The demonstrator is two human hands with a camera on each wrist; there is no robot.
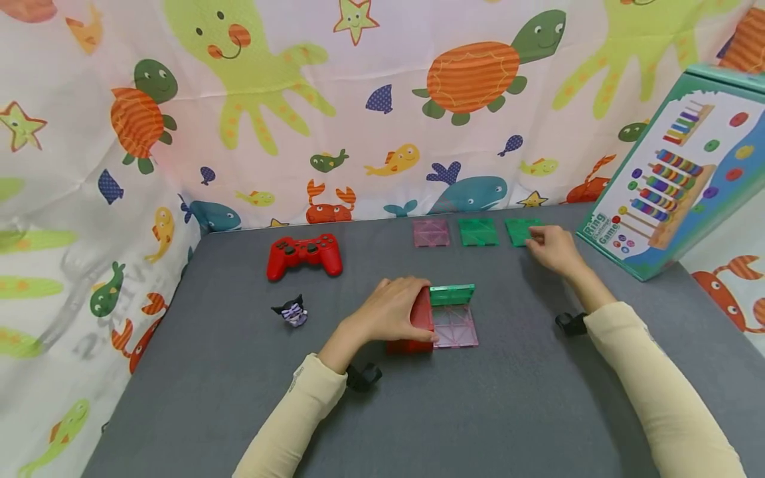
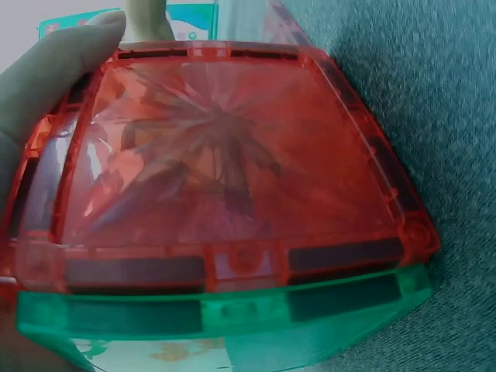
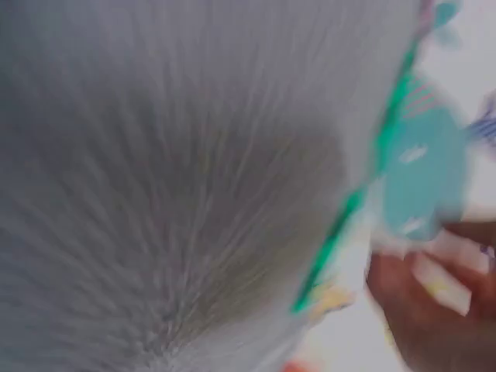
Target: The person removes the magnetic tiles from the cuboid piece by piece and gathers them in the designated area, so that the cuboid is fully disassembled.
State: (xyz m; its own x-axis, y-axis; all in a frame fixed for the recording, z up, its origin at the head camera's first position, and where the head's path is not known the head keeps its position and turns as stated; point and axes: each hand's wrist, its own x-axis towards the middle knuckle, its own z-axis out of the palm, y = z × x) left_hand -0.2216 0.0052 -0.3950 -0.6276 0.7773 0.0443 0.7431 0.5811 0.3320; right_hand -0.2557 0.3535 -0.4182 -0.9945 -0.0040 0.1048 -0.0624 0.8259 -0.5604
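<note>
"Left?"

"My left hand point(image 1: 391, 311) grips the red tiles point(image 1: 422, 311), mid-scene on the table point(image 1: 502, 411): likely light, stiff."

"And right?"

"My right hand point(image 1: 556, 249) is at the rightmost green tile point(image 1: 517, 230); whether it pinches, I can't tell. Probably slick; take its edges."
</note>
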